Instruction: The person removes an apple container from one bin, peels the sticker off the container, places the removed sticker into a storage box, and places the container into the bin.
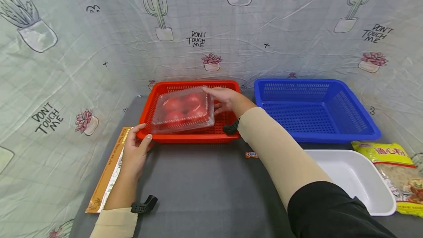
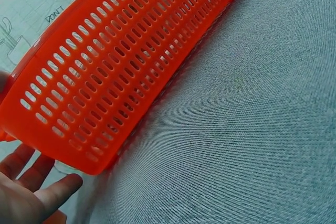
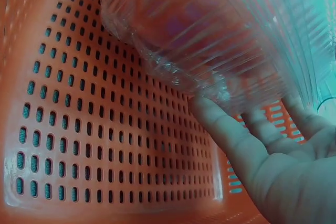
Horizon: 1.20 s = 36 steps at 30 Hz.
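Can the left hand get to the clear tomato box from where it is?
Probably yes: the left hand grips the red basket corner, and the tomato box sits just beyond, open above; the right hand already holds it.

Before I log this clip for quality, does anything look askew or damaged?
Only the clear tomato box: it sits tilted in the red basket, raised by the right hand. The left hand holds the basket's corner. No damage or spill shows.
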Available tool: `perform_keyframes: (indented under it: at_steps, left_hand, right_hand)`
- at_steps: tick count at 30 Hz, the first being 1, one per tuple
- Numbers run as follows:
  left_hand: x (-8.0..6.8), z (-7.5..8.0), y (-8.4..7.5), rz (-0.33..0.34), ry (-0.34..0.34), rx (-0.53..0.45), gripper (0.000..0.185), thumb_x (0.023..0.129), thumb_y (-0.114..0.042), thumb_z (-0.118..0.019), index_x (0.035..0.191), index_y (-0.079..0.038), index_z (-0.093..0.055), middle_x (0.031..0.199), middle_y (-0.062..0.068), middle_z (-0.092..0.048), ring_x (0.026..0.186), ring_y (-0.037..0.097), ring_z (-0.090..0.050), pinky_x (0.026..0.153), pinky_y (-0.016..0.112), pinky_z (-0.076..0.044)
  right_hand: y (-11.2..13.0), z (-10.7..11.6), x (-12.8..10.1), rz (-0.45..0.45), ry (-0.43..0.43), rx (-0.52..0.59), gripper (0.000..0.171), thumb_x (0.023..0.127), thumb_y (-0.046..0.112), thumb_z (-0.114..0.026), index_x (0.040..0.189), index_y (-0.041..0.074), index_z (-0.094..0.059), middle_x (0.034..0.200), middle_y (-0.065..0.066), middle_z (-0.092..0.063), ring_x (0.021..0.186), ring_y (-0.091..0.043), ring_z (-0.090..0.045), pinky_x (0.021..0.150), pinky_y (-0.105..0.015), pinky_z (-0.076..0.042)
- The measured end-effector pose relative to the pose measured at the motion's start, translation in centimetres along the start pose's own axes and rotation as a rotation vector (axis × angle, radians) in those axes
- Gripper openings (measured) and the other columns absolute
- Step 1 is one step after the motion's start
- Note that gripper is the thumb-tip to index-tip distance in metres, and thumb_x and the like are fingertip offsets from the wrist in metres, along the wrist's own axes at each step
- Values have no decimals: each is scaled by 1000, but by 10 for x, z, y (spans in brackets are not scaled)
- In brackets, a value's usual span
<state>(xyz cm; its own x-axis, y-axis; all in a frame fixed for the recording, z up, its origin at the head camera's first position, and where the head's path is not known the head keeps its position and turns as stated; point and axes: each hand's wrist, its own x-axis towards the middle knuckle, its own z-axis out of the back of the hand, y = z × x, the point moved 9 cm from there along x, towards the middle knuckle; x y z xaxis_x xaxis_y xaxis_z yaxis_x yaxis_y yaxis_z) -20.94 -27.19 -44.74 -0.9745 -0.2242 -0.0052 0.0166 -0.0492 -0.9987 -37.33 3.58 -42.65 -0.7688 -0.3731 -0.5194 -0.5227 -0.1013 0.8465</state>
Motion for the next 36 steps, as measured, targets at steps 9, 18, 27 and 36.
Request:
perform_keyframes:
  at_steps: [9, 18, 27, 36]
  left_hand:
    - [3, -2, 0, 3, -3, 5, 52, 107, -14, -64, 157, -18, -47, 161, 5, -43, 129, 21, -51, 96, 23, -56]
    - [7, 3, 1, -16, 1, -21, 53, 107, -13, -66, 156, -20, -48, 162, 6, -41, 132, 24, -50, 97, 23, -55]
    - [8, 1, 0, -26, 20, -30, 54, 106, -14, -66, 157, -17, -47, 162, 6, -40, 133, 24, -49, 96, 21, -54]
    - [9, 1, -2, -33, 25, -34, 54, 106, -10, -65, 157, -13, -46, 160, 4, -41, 134, 23, -48, 97, 21, -54]
  right_hand:
    - [4, 7, -1, 65, -11, -164, 82, 101, 59, -66, 164, 16, -36, 157, -12, -46, 140, -39, -54, 105, -56, -54]
    - [7, 5, 2, 56, -38, -279, 80, 101, 61, -63, 160, 12, -40, 157, -13, -46, 137, -39, -56, 106, -55, -53]
    - [11, 7, 4, 38, -54, -343, 78, 102, 61, -62, 158, 11, -43, 153, -14, -49, 134, -40, -58, 109, -56, -51]
    - [15, 5, -4, -27, -60, -395, 79, 104, 56, -62, 163, 9, -39, 155, -16, -49, 135, -39, -57, 111, -54, -50]
